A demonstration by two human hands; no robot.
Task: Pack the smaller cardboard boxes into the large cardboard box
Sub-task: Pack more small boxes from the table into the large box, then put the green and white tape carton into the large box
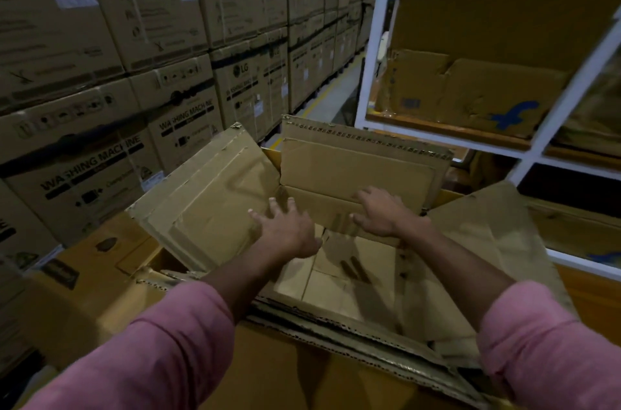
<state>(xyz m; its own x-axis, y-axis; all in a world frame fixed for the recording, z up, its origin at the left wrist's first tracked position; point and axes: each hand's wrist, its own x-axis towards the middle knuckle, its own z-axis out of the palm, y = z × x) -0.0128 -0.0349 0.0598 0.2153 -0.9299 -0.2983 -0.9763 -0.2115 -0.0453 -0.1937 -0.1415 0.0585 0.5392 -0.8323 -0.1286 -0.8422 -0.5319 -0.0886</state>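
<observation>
A large open cardboard box [363,157] stands in front of me with its four flaps folded outward. Its inside floor [336,282] shows bare cardboard with shadows of my arms. My left hand [285,225] reaches over the opening beside the left flap [208,204], fingers spread and holding nothing. My right hand [379,211] hovers near the far inner wall, fingers straight, also holding nothing. No smaller box lies inside the part of the large box that I can see.
Stacked washing machine cartons [100,90] fill the left side. A white metal rack [544,137] on the right holds worn cardboard boxes [470,93]. Another brown box [94,261] sits low at the left. An aisle [332,97] runs between cartons and rack.
</observation>
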